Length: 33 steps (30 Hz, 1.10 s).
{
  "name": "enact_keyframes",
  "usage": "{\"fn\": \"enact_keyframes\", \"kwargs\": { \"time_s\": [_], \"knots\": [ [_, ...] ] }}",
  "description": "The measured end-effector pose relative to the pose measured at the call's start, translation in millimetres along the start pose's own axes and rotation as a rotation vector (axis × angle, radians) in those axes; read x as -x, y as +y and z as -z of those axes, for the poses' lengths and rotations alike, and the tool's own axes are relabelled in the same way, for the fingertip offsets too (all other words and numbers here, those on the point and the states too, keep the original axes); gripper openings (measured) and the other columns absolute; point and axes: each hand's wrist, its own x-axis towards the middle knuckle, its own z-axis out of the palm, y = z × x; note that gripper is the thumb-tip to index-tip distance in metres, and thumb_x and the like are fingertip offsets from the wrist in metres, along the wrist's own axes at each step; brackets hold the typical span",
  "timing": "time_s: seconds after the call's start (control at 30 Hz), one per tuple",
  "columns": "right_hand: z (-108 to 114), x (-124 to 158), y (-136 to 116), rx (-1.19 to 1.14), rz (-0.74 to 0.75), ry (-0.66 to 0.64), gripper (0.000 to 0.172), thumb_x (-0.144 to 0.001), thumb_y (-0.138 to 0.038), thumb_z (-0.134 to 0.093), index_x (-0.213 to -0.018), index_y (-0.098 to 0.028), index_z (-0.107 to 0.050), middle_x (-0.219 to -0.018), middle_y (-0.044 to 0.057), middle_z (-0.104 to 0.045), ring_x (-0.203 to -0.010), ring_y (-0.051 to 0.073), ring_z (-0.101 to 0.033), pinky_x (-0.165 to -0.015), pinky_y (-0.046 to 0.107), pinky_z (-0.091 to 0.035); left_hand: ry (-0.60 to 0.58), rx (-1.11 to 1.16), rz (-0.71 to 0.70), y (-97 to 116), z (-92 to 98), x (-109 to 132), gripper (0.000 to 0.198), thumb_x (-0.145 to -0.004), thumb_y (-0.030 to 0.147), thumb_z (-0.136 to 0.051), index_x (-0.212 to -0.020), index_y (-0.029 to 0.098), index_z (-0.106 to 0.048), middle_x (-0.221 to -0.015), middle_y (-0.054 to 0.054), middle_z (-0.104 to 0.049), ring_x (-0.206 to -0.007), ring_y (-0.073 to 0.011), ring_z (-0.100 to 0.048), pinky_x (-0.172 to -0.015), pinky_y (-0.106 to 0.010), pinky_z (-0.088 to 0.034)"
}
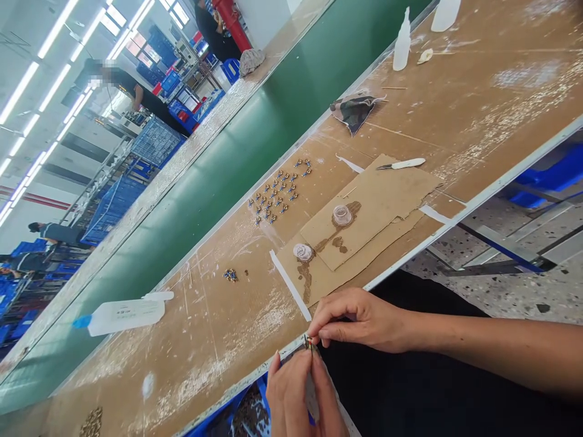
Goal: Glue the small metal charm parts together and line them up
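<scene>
Left hand [298, 388] pinches a tiny gold-and-dark metallic piece [310, 344] by the near edge of the brown-topped bench [191, 358] — right hand [357, 318] grips it too, neither nearer — its long axis unreadable.

A cloth [355, 112] lay near the green belt [255, 145]; beyond, one person [152, 106] stood by a crate [158, 142], another [211, 30] by a red pipe [232, 23].

Two hands [353, 318]; three bottles [130, 315]; two round dishes [342, 215]; one knife [407, 164]; one cloth [354, 110]; perhaps two dozen spread blue-gold pieces [274, 184].
</scene>
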Motion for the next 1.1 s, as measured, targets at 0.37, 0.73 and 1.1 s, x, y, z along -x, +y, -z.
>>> {"fn": "enact_keyframes", "kwargs": {
  "time_s": [0.37,0.73,1.1],
  "knots": [
    [-1,-3,-6,0.105,0.088,0.001,0.024,-0.089,-0.028,-0.056,-0.097,-0.01,-0.07,-0.078,0.007,-0.067,-0.074,0.01,-0.062,-0.071,0.023,-0.049,0.051,0.143,0.123,1,-2.4,-2,0.008,-0.079,0.017,-0.065,-0.084,0.022,-0.067,-0.078,0.001,-0.071,-0.074,-0.0141,-0.067,-0.096,-0.037,-0.049],
    [7,6,-19,0.414,0.307,0.163,0.017,-0.091,-0.02,-0.051,-0.098,-0.014,-0.066,-0.082,0.004,-0.067,-0.075,0.007,-0.06,-0.071,0.018,-0.047,0.135,0.773,0.91,-7,-6.6,-16,0.022,-0.06,0.027,-0.084,-0.077,0.021,-0.071,-0.07,0.002,-0.073,-0.06,-0.0093,-0.067,-0.066,-0.016,-0.056],
    [51,33,-25,0.78,0.439,0.665,0.034,-0.087,-0.016,-0.05,-0.112,-0.038,-0.059,-0.084,-0.004,-0.067,-0.069,0.011,-0.062,-0.062,0.025,-0.05,-0.072,1.366,1.021,-76,-12.8,-12,0.018,-0.061,0.034,-0.084,-0.071,0.029,-0.07,-0.068,0.007,-0.062,-0.062,-0.0039,-0.059,-0.084,-0.029,-0.056]
  ]
}}
